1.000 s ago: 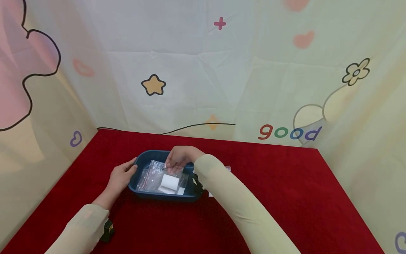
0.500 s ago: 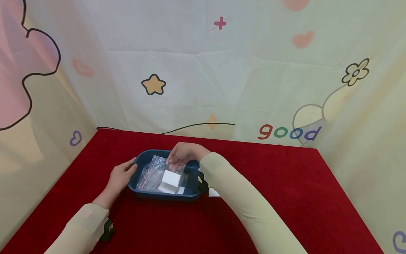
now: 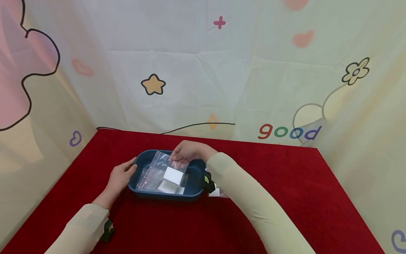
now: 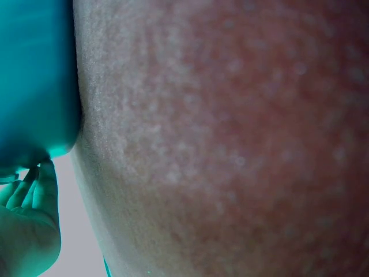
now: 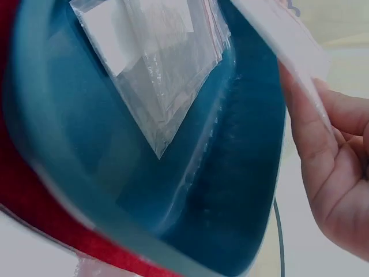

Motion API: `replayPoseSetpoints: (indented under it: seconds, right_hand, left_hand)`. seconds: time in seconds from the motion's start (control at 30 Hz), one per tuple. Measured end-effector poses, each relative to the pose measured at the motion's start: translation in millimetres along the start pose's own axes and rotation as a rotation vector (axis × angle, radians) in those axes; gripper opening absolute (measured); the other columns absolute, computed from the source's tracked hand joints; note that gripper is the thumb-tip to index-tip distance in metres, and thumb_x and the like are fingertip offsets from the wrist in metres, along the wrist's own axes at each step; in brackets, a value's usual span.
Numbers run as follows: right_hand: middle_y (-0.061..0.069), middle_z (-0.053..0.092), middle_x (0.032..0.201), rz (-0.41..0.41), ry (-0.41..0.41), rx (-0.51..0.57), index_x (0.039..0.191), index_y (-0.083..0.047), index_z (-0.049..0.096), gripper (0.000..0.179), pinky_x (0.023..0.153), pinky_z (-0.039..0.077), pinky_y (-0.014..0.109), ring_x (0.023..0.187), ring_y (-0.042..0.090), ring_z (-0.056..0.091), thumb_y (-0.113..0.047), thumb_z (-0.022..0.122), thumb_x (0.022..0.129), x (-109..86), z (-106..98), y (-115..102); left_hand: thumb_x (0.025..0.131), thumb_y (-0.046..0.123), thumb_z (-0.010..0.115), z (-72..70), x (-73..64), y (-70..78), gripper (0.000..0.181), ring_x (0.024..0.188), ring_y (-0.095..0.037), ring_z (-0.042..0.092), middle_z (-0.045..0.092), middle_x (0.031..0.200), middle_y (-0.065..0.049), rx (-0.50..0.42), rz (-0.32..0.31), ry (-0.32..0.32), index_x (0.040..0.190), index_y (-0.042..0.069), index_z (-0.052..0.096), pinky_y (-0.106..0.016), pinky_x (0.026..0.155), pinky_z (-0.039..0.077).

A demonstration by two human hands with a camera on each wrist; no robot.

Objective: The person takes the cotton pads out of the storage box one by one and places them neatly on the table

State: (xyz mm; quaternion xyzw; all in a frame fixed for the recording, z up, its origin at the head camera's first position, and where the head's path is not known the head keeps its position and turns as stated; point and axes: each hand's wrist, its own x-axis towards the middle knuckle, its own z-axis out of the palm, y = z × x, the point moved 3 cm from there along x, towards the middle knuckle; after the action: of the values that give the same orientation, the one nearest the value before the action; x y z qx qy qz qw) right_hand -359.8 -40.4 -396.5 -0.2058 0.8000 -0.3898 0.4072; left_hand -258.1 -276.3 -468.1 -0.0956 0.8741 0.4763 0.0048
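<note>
A blue plastic basin (image 3: 163, 197) sits on the red cloth, left of the middle in the head view. My left hand (image 3: 119, 179) grips its left rim, fingers on the outside and thumb near the edge. In the left wrist view that hand (image 4: 29, 231) shows at the lower left against the basin wall (image 4: 34, 86). My right hand (image 3: 191, 151) pinches the top corner of a clear zip-lock bag (image 3: 173, 175) with a white card in it, raised within the basin. More zip-lock bags with white cards (image 5: 155, 57) lie underneath on the basin floor.
Another clear bag with a white card (image 3: 214, 192) lies on the red cloth (image 3: 285, 183) just right of the basin, partly hidden by the right sleeve. A printed curtain (image 3: 190, 63) hangs behind the table and along its sides.
My right hand has moved up and to the right, lifting the pinched zip-lock bag off the others. The left hand and the basin have stayed in place.
</note>
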Motion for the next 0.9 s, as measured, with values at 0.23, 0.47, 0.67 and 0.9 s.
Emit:
replayPoseSetpoints:
  seconds: [0.23,0.47,0.67,0.9]
  right_hand:
    - [0.005,0.074,0.086,-0.009,0.044,0.059,0.129,0.002,0.068,0.03,0.066,0.058,0.017,0.068,0.011,0.068,-0.009,0.06,0.102,-10.2,-3,7]
    - [0.011,0.077,0.095,-0.007,0.123,0.154,0.127,0.001,0.069,0.029,0.069,0.059,0.018,0.072,0.01,0.072,-0.011,0.061,0.102,-19.8,1,12]
    - [0.016,0.078,0.109,-0.02,0.193,0.225,0.129,-0.001,0.069,0.031,0.076,0.062,0.023,0.078,0.01,0.076,-0.014,0.061,0.102,-28.1,7,19]
    - [0.015,0.077,0.114,-0.018,0.299,0.314,0.13,-0.006,0.069,0.032,0.083,0.062,0.024,0.086,0.012,0.077,-0.018,0.064,0.101,-35.6,12,29]
  left_hand:
    - [0.108,0.021,0.047,-0.6,-0.7,1.1,0.053,0.145,-0.045,0.044,0.043,0.157,-0.027,0.002,0.001,0.002,0.157,0.002,0.036,-0.056,0.118,0.042]
    - [0.108,0.019,0.047,-0.3,-1.8,0.5,0.053,0.144,-0.045,0.045,0.043,0.156,-0.028,0.001,0.003,0.008,0.156,0.002,0.037,-0.057,0.117,0.042]
    - [0.108,0.019,0.048,0.6,-1.8,-0.5,0.053,0.145,-0.045,0.045,0.042,0.157,-0.027,-0.01,-0.004,0.004,0.157,0.003,0.037,-0.056,0.117,0.043]
    - [0.108,0.021,0.048,1.0,-1.0,1.2,0.053,0.144,-0.045,0.045,0.043,0.157,-0.028,-0.012,0.004,0.007,0.157,0.003,0.037,-0.057,0.117,0.043]
